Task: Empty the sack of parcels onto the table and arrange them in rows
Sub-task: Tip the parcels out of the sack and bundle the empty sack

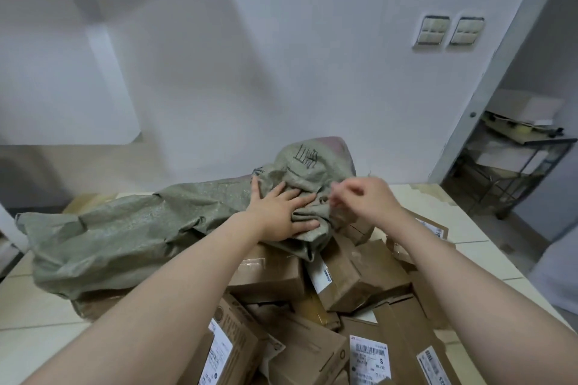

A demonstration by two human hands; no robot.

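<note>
The tiled table [37, 300] spreads out before me, its bare parts showing at 8 o'clock and 3 o'clock. The grey-green woven sack [125, 228] lies limp across it from 9 o'clock up towards 12, its bunched end with dark writing humped at 12 o'clock, draped over the far edge of the heap. The brown cardboard parcels [312, 337] sit jumbled in a pile from 6 o'clock to 4 o'clock, tilted every way, several with white barcode labels facing up. A dark metal trolley [506, 172] stands through the doorway at 3 o'clock. My left hand [281, 212] lies flat on the sack's bunched end, fingers straight and spread, pressing the cloth. My right hand [362, 197] hovers just beside it at 1 o'clock, fingers curled and blurred; I cannot tell whether they pinch any cloth.
</note>
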